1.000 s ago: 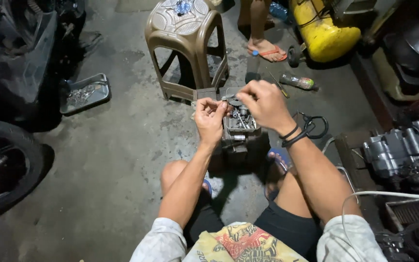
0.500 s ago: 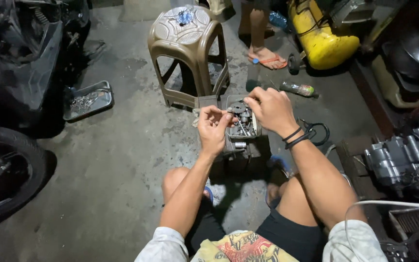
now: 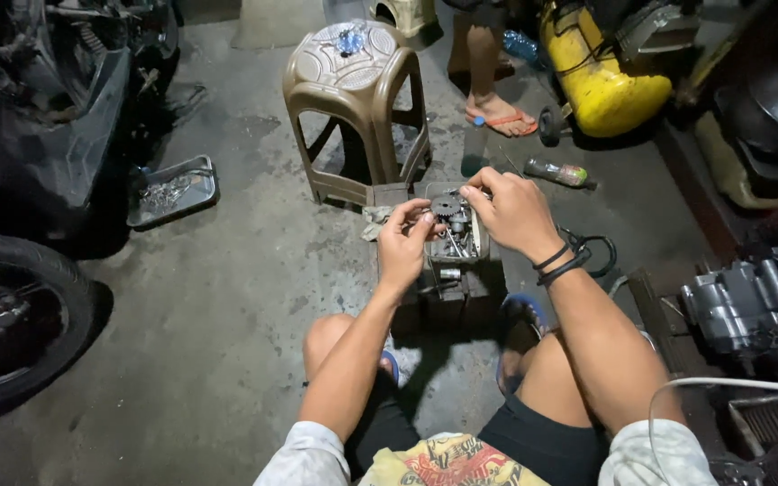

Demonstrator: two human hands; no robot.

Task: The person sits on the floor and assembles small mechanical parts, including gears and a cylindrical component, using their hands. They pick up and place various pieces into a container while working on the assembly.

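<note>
Fingers of the left hand (image 3: pixel 404 241) pinch toward a small dark gear (image 3: pixel 446 206) atop a metal engine part (image 3: pixel 455 241), which sits on a dark block between the person's knees, close enough for both hands to work it. At the gear's three o'clock the right hand (image 3: pixel 513 211) curls over the part, likely steadying it (what its fingertips grip is hidden). A brown plastic stool (image 3: pixel 357 99) stands at eleven o'clock, a metal tray (image 3: pixel 173 191) at nine.

Both arms extended forward, left hand (image 3: pixel 404 245) fingers pinched together, right hand (image 3: pixel 511 211) curled, palm down, black bands on wrist.
</note>
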